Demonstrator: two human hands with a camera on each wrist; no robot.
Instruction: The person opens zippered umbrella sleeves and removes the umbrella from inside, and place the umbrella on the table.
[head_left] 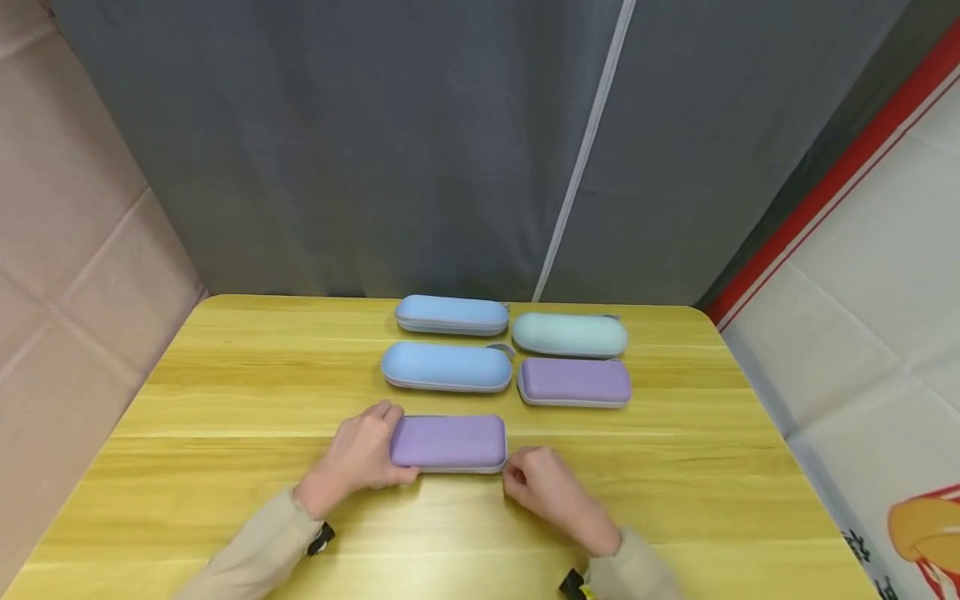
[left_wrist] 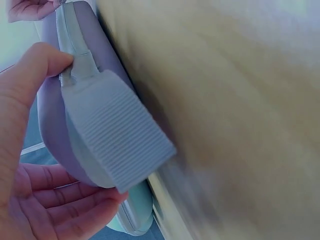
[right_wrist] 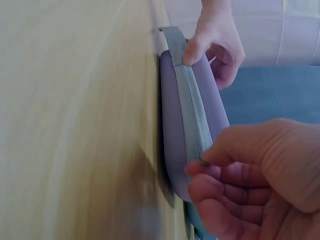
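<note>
A purple zippered glasses case (head_left: 448, 442) lies on the table nearest the person. My left hand (head_left: 365, 450) grips its left end, thumb on the near side and fingers round the far side. In the left wrist view, a grey ribbed strap (left_wrist: 120, 130) sticks out from that end beside the thumb. At the right end, my right hand (head_left: 546, 490) pinches the small zipper pull (right_wrist: 203, 161), thumb against forefinger. The closed zipper seam (right_wrist: 192, 110) runs between both hands along the case's near side.
Behind lie two blue cases, a nearer one (head_left: 446, 367) and a farther one (head_left: 452, 315), a mint case (head_left: 570, 335) and another purple case (head_left: 575, 382). A grey curtain (head_left: 337, 150) borders the wooden table's (head_left: 225, 375) far edge.
</note>
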